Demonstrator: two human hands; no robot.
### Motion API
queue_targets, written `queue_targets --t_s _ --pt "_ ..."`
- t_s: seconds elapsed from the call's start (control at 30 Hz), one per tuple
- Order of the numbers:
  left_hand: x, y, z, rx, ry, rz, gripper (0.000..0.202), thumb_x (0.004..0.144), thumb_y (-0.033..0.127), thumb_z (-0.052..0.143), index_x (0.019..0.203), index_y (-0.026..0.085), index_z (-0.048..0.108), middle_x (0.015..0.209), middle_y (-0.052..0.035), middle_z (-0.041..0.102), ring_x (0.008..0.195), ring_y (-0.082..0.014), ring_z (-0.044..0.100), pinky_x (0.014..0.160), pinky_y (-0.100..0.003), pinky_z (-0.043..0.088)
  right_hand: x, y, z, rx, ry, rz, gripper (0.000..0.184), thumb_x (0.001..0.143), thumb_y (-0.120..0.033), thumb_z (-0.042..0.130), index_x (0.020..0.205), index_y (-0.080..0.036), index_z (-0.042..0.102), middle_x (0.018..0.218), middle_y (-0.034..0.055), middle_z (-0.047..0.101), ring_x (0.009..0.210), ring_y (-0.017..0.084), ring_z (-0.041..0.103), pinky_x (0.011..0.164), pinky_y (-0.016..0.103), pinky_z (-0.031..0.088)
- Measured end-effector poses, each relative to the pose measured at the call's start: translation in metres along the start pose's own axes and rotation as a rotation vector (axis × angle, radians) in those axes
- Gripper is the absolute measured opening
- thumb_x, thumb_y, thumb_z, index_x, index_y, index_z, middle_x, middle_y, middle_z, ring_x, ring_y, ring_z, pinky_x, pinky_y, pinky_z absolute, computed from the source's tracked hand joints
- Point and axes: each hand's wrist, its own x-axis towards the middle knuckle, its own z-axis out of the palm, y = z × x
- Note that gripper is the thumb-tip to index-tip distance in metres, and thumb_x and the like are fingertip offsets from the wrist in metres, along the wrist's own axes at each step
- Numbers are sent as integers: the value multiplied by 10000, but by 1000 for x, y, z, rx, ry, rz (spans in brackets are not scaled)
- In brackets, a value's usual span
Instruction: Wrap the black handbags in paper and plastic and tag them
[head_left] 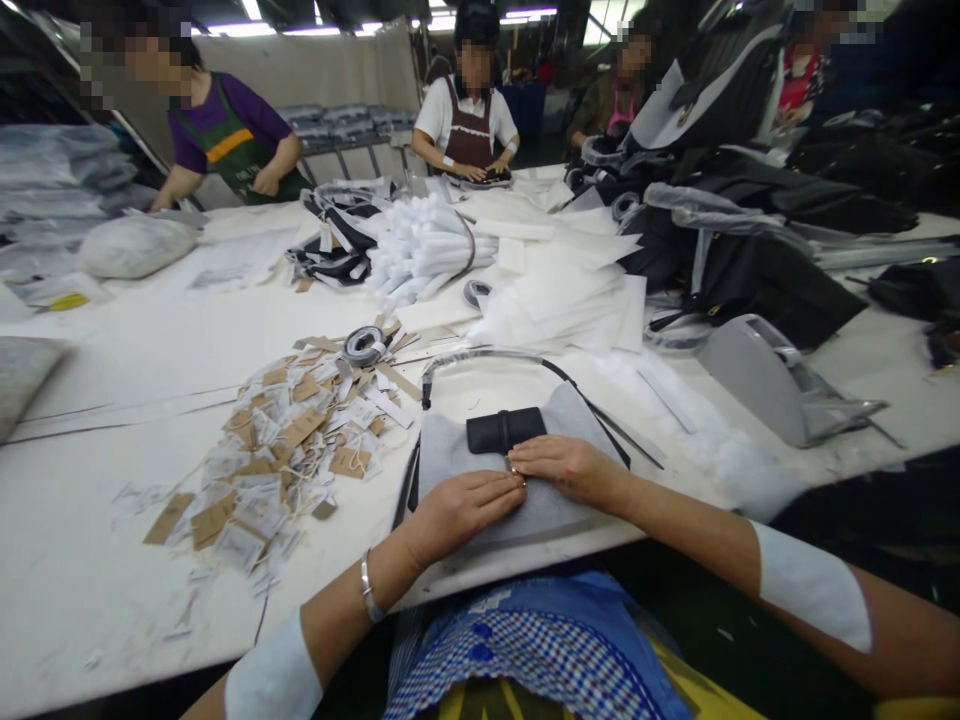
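Note:
A handbag lies flat near the table's front edge, with a grey covering sheet (442, 465) over its face and dark sides showing at the edges. On the sheet rests a black flap or small black leather piece (506, 430) with a strap across its middle. My left hand (469, 505) lies on the sheet below it, fingers stretched out. From the other side my right hand (574, 468) rests flat, its fingertips by the black piece's lower edge. Small gold-coloured metal (513, 468) shows between the fingertips of both hands. The bag's wrapped handle (495, 354) arches beyond it.
Left of the bag is a heap of paper tags (262, 460), with a grey roll (365, 345) behind. Farther back lie white foam tubes (420, 245), white sheets (562, 290) and black bags (750, 280). White stuffing (705, 430) sits at right. Several people work across the table.

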Motion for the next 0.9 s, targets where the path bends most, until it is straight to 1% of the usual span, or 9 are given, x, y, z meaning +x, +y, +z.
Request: queue_targets --t_s 0.13,0.27,0.33,0.43,0.57,0.7,0.77,0.83,0.9 --pt "1 3 4 -51 -45 -42 336 991 142 422 1296 139 562 1285 -105 664 1222 -169 603 1046 -320 509 -1 2 1 12 -10 52 282 982 -148 474 1136 -199 705 1160 79 725 1119 178 664 983 344 556" --pt "4 5 1 -88 -110 -89 370 992 310 482 1303 121 553 1354 -133 613 1266 -198 569 1074 -337 479 5 0 1 36 -64 193 231 967 -225 545 1133 -226 707 1114 60 727 1032 186 677 912 313 562" --pt "3 2 -1 -97 -137 -84 411 992 369 493 1322 128 542 1377 -130 596 1287 -208 551 1089 -353 464 8 0 0 18 -97 196 232 966 -227 549 1133 -215 709 1104 72 712 1002 200 656 892 333 547" --pt "-2 -8 -1 -105 -165 -71 442 997 398 490 1365 155 513 1414 -105 571 1327 -194 512 1129 -361 414 9 3 0 30 -89 187 238 974 -235 540 1132 -200 714 1118 92 683 1006 205 619 899 357 522" --pt "-5 -11 1 -88 -199 -93 425 1013 378 460 1400 203 481 1465 -57 525 1374 -166 453 1166 -367 355 4 8 1 128 -32 187 241 972 -243 552 1152 -199 707 1124 98 671 1040 194 603 921 344 507" --pt "-5 7 7 -15 -229 -185 417 1027 277 419 1439 213 434 1495 -58 487 1387 -224 440 1155 -477 349 1 7 3 98 -15 173 241 971 -246 552 1149 -208 710 1110 101 670 1032 201 603 911 352 505" --pt "-5 16 10 35 -255 -232 439 1022 189 390 1460 216 405 1514 -57 461 1404 -225 415 1152 -478 349 4 5 2 67 -17 170 247 977 -242 537 1147 -207 712 1098 103 673 1016 201 605 889 345 509" --pt "-7 21 13 76 -283 -255 461 1011 152 390 1466 227 398 1524 -43 446 1416 -209 395 1161 -457 340 9 4 -3 26 -68 157 245 985 -240 520 1118 -190 720 1076 101 676 985 197 608 858 329 509" --pt "-8 21 15 95 -296 -258 473 1003 151 405 1468 238 394 1530 -32 438 1421 -202 386 1165 -450 337 18 5 -9 -21 -165 121 236 989 -238 511 1061 -177 727 1045 86 678 950 189 604 830 306 498"
